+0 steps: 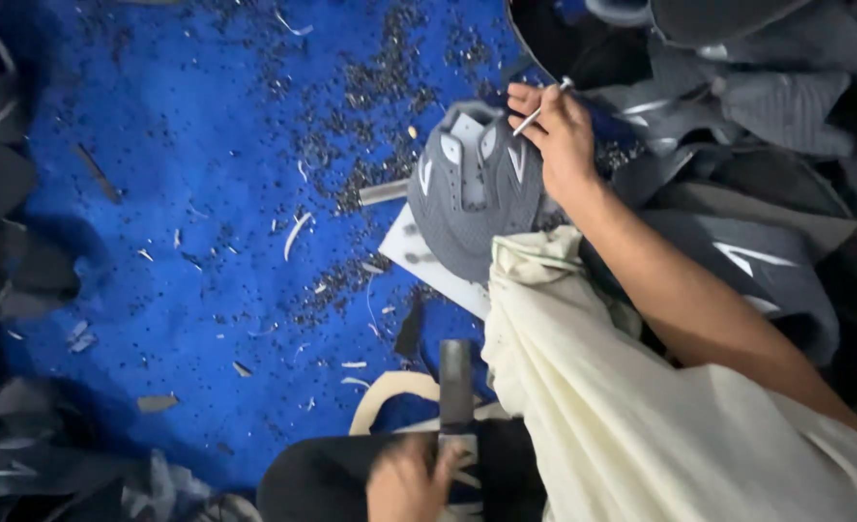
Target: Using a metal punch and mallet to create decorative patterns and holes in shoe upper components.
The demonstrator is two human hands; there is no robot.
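Note:
A grey shoe upper (467, 198) with white trim lies on a white board (426, 261) on a blue mat. My right hand (559, 135) reaches over its far edge and pinches a thin metal punch (539, 108), tip against the upper. At the bottom edge my left hand (404, 483), blurred, grips the handle of a dark-headed hammer (455, 377). The hammer head hangs below the board, apart from the upper. A cream cloth (622, 387) covers the space under my right forearm.
The blue mat (187, 242) is strewn with small dark punchings and pale slivers. Heaps of grey and black shoe uppers (767, 106) fill the right side. More dark pieces (3, 193) line the left edge. A pale strap (390, 391) curves beside the hammer.

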